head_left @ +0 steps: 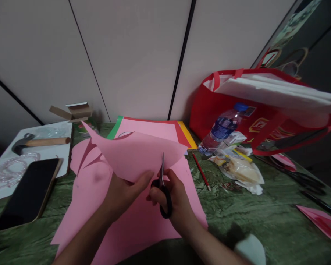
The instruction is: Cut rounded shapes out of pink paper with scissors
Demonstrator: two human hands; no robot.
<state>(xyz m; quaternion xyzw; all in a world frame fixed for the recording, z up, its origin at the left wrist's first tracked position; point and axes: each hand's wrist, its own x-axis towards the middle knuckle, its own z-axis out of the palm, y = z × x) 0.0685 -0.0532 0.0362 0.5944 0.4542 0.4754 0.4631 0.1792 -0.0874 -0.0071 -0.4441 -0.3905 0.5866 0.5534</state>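
A: State of the hands?

B: The left hand [128, 189] grips the lower edge of a pink sheet [138, 151], thumb on the near face. The right hand [176, 191] is clamped on the scissors [167, 200], its fingers at the handles. The two are just beside each other at frame centre.

A: Position of sheet and blades?

B: The sheet is raised and curved, its left end rising to a point. The blades point upward at its right part; whether they are biting, I cannot tell.

A: Obstructions?

B: A pink pile [135, 232] lies directly beneath both hands. The held sheet partly hides the coloured paper [184, 132] behind it.

A: Right of centre?

B: A red pencil [201, 171] just beside the pile, then a packet [244, 167], a tilted bottle [219, 129] and, upper right, a red bag [206, 110].

A: Left side?

B: A phone [29, 193] overlaps a white board [66, 149] bearing a hammer [46, 142] and beads [12, 171]. An open box [81, 111] stands beyond, near the wall [132, 55].
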